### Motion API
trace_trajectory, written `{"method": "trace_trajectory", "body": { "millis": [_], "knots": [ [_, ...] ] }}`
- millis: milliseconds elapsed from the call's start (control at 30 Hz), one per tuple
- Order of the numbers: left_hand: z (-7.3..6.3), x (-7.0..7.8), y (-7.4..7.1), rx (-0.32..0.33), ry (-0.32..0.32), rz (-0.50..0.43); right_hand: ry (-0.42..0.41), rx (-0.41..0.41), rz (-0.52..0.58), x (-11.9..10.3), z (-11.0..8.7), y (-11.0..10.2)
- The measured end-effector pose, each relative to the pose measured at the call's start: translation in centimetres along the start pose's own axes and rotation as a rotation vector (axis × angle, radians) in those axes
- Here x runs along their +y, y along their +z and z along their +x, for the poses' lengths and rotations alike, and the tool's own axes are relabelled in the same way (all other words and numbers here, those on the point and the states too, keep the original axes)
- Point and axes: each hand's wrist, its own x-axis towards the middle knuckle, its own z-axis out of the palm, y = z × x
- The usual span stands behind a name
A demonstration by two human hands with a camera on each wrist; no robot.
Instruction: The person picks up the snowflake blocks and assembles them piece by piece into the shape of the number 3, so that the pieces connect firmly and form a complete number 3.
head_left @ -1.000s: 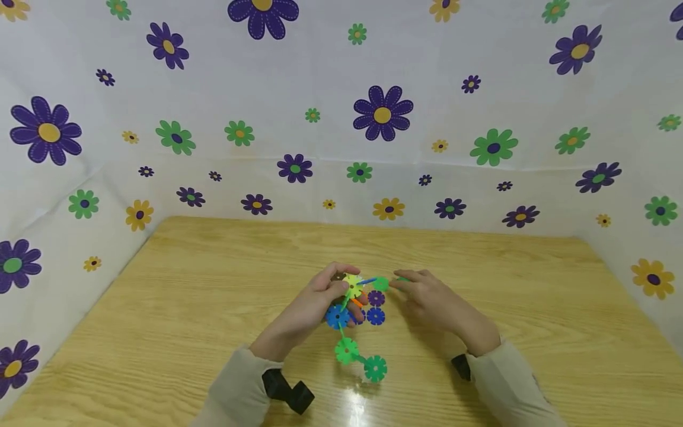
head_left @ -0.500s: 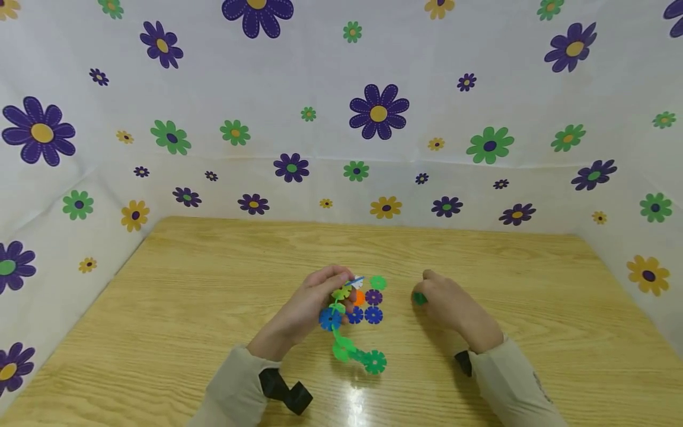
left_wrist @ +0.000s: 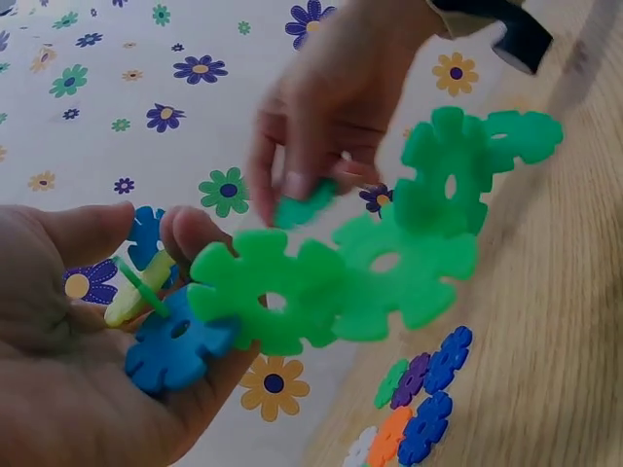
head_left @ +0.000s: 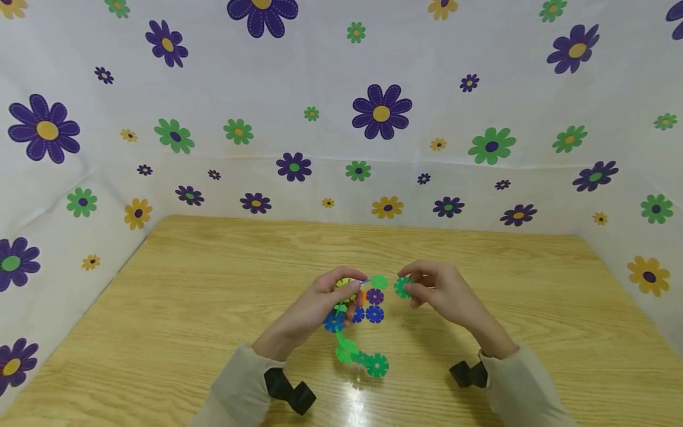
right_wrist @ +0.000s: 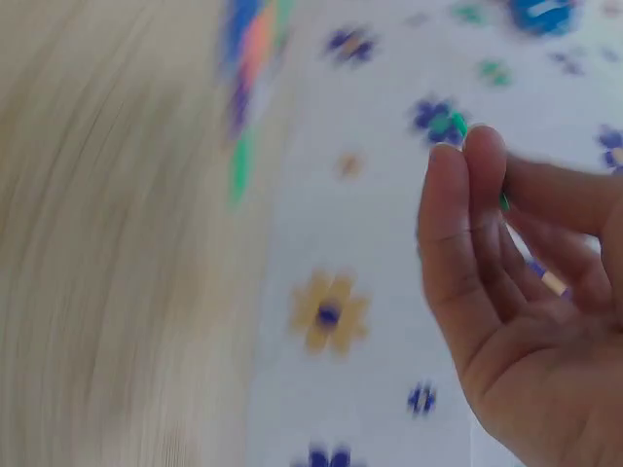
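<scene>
My left hand (head_left: 306, 305) holds a chain of linked notched plastic discs by its yellow disc (head_left: 344, 289), thumb on top. A blue disc (head_left: 334, 322) and several green discs (left_wrist: 404, 277) follow, and the chain hangs toward the front, ending in a darker green disc (head_left: 377, 366). Another blue disc (left_wrist: 146, 236) sits by the left fingertips, seen nearly edge-on in the head view. My right hand (head_left: 445, 293) pinches a single green disc (head_left: 403, 287) between thumb and fingers, a short way right of the left hand. The left wrist view shows that disc blurred behind the chain.
Loose discs lie on the wooden table (head_left: 213, 332) between the hands: light green (head_left: 379, 281), purple (head_left: 375, 296), blue (head_left: 375, 314), orange (left_wrist: 391, 435) and white (left_wrist: 359, 449). A flower-print cloth (head_left: 256, 118) stands around the back and sides.
My right hand first moved right with the green disc, then lifted and turned it, coming back left with the disc facing up. The left hand keeps hold of the chain, which has swung slightly.
</scene>
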Motion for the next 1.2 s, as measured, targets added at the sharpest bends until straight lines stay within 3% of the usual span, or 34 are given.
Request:
{"method": "trace_trajectory", "body": {
  "millis": [133, 300, 833, 1200],
  "knots": [
    [0.1, -0.1, 0.0, -0.029, -0.014, 0.025, 0.018, 0.056, 0.239, -1.8, -0.2, 0.9],
    [0.1, -0.2, 0.0, -0.066, -0.036, 0.05, 0.055, 0.075, 0.358, -2.9, -0.4, 1.7],
    [-0.1, 0.2, 0.8, -0.115, -0.084, 0.096, 0.145, 0.094, 0.397, -3.2, -0.6, 2.6],
    [0.0, -0.2, 0.5, -0.128, -0.07, 0.045, 0.111, 0.065, 0.444, -3.2, -0.4, 3.1]
  ]
}}
